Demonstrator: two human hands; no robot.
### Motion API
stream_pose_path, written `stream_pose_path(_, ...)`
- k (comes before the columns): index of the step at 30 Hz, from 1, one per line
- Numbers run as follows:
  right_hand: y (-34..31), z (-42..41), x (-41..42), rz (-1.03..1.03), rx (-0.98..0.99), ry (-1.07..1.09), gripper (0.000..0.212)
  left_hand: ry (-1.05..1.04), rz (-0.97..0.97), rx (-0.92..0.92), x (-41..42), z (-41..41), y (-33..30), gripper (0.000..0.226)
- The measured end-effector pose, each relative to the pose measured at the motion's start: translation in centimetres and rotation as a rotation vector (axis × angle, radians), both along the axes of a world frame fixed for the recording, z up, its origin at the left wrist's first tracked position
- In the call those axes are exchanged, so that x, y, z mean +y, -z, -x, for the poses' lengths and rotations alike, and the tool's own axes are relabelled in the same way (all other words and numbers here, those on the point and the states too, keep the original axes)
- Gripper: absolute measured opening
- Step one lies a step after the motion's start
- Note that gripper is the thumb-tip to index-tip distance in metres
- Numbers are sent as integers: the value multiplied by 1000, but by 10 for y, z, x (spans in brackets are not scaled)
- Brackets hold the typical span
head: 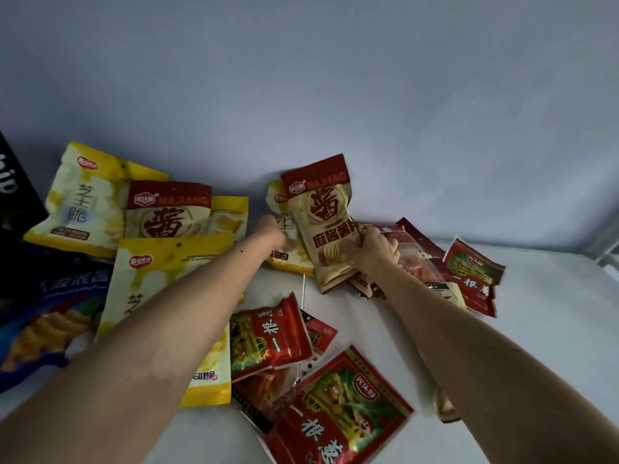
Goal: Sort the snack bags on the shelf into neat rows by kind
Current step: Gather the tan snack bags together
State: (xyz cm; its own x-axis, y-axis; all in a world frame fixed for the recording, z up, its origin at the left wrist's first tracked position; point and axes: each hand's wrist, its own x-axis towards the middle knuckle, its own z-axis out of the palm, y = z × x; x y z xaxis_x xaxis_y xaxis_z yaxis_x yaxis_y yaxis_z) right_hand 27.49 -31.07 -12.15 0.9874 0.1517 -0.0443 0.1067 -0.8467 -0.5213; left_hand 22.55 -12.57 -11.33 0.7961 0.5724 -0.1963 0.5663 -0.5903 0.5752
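Note:
My right hand [375, 251] grips the lower edge of a beige and dark-red snack bag [323, 216], which stands tilted against the back wall. My left hand [276, 234] reaches to a yellow bag [283, 229] just behind that one; its fingers are partly hidden. At the left lie two more yellow bags [82, 199], [154, 279] and a second beige and red bag [167, 211]. Red foil bags lie in front [271, 336], [341, 406] and at the right [472, 277].
A blue chip bag [50, 316] and a dark box [16, 202] sit at the left edge. More packets [418, 259] are piled under my right hand. The white shelf surface [552, 329] stretches to the right, bounded by the pale back wall [368, 112].

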Motion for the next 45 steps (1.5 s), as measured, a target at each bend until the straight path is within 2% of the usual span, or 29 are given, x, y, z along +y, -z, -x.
stream_pose_path(3,-2,0,-2,-93,41,30,52,-10,2,-33,-2,1,-8,70)
stream_pose_path(8,-8,2,-10,-576,94,110,41,-3,-75,-245,1,13,-30,73)
stream_pose_path(12,-29,17,-1,-729,30,72,34,-66,-90,-330,29,39,-56,74)
stream_pose_path(15,-38,34,17,-732,-21,-12,36,-111,-75,-329,59,67,-71,76)
stream_pose_path(19,-48,84,64,-708,43,-155,46,-235,-36,-272,117,125,-82,83)
stream_pose_path(24,-48,136,123,-673,132,-257,44,-296,-51,-240,171,176,-91,82)
stream_pose_path(26,-43,149,142,-625,142,-234,40,-276,-144,-187,180,188,-92,82)
stream_pose_path(28,-38,159,157,-531,169,-236,43,-240,-315,-90,187,196,-87,87)
stream_pose_path(30,-34,167,166,-426,213,-271,59,-205,-497,36,189,200,-78,94)
stream_pose_path(32,-31,173,168,-344,244,-310,72,-149,-579,86,187,201,-72,86)
stream_pose_path(36,-30,174,159,-314,267,-351,77,-102,-699,14,179,187,-77,58)
stream_pose_path(39,-34,171,143,-315,224,-365,81,-50,-694,-126,157,166,-92,54)
stream_pose_path(43,-39,158,104,-249,77,-301,67,46,-705,-201,102,136,-109,40)
stream_pose_path(45,-40,148,72,-143,-26,-258,59,103,-651,-230,70,119,-107,34)
